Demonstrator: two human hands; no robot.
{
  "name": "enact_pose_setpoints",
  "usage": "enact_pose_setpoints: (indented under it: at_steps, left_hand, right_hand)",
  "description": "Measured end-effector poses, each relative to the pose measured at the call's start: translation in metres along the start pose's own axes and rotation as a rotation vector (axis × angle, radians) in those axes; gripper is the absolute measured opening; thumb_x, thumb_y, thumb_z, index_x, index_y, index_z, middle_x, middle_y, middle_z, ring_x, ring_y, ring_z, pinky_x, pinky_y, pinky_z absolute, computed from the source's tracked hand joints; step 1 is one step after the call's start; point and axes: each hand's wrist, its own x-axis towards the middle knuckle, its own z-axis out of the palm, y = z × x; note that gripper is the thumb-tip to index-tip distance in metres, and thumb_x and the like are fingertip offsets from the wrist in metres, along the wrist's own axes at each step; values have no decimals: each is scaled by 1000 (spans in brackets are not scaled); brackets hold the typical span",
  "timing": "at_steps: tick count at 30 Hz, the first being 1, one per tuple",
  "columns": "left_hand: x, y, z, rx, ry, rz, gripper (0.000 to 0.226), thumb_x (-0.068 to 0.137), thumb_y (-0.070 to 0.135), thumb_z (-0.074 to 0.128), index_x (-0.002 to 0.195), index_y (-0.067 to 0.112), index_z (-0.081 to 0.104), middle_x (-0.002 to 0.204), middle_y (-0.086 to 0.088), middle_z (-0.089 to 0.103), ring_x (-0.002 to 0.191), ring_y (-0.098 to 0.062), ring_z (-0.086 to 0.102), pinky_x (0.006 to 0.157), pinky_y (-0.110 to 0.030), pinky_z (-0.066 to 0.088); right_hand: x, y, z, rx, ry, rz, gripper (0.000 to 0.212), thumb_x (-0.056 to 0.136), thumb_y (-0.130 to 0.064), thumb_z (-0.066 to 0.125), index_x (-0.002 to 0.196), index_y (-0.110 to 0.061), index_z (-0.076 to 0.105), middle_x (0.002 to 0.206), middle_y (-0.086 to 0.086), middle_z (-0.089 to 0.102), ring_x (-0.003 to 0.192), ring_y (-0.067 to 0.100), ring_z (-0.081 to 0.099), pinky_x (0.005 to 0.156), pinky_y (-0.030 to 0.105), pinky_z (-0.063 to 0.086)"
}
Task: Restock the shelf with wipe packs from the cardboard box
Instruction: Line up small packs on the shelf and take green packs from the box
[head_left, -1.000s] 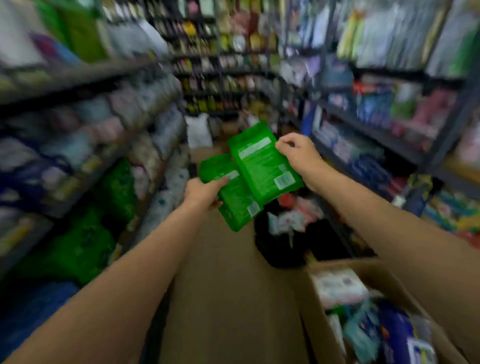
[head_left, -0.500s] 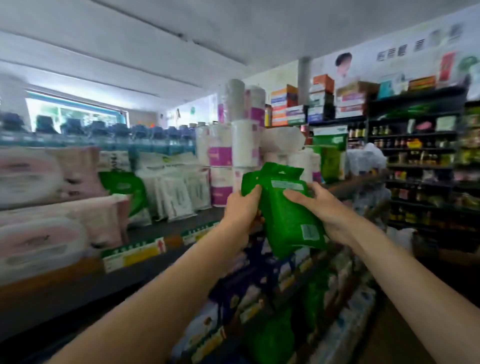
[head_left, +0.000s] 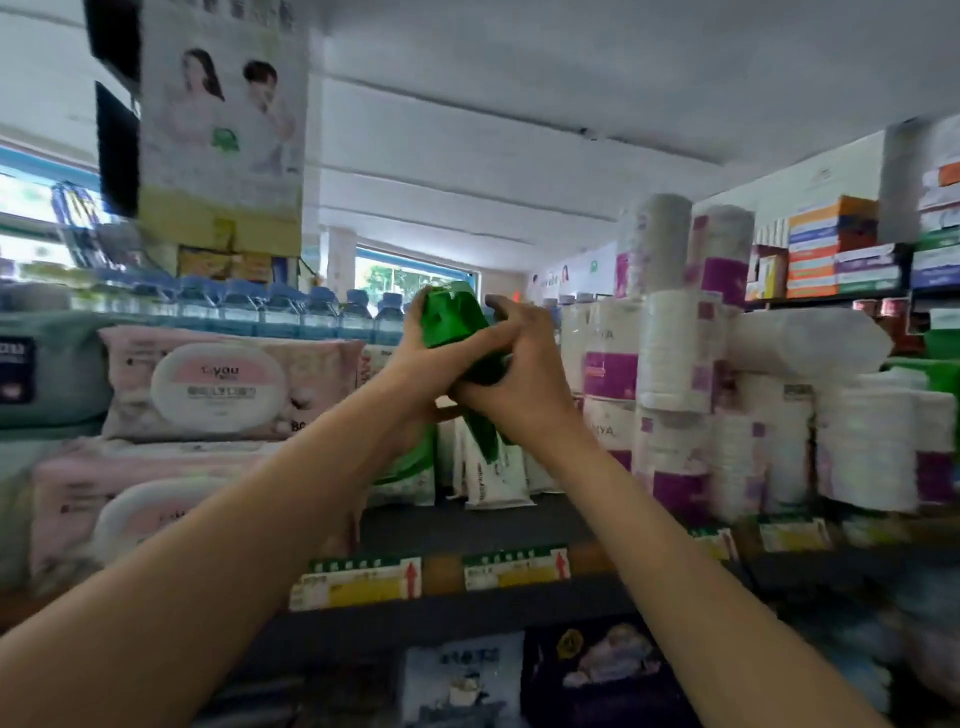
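Both hands raised at frame centre w/ green wipe packs (head_left: 451, 332) between them: left hand (head_left: 415, 374) at 9 o'clock, right hand (head_left: 519, 384) at 4 o'clock, fingers of both grasping the packs, held above the shelf (head_left: 467, 525) by white packs (head_left: 493, 478)

The green packs (head_left: 451, 332) gripped between the left hand (head_left: 415, 374) and right hand (head_left: 519, 384) are glossy plastic film, creased and catching light. Left of the left hand, the pink packs (head_left: 228, 384) are soft matt film with a smooth, hard-looking white plastic lid. Right of the right hand, the rolls (head_left: 670, 374) look like paper under clear shiny wrap. Below both hands, the shelf (head_left: 467, 525) is dark and matt, and its edge carries paper-like labels (head_left: 358, 582). Behind the hands, the bottles (head_left: 291, 312) are clear plastic.
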Motion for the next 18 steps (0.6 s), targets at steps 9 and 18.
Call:
enact_pose_setpoints:
  at_steps: [9, 18]
  left_hand:
    - [27, 34, -61, 480, -329, -31, 43, 78, 4, 65, 114, 25, 55, 109, -1, 66, 99, -17, 65, 77, -28, 58]
    - [52, 2, -63, 1197, -339, -115, 77, 73, 11, 75, 137, 22, 33, 127, -3, 46, 108, -20, 51, 81, -28, 51]
  right_hand:
    - [30, 35, -6, 550, -541, 519, 20, 80, -11, 67, 98, -6, 61, 84, 6, 61, 46, 8, 46, 42, 15, 35]
    - [25, 67, 27, 283, -545, 612, 38, 71, -11, 78, 104, -8, 58, 75, 4, 64, 50, 10, 52, 44, 18, 45]
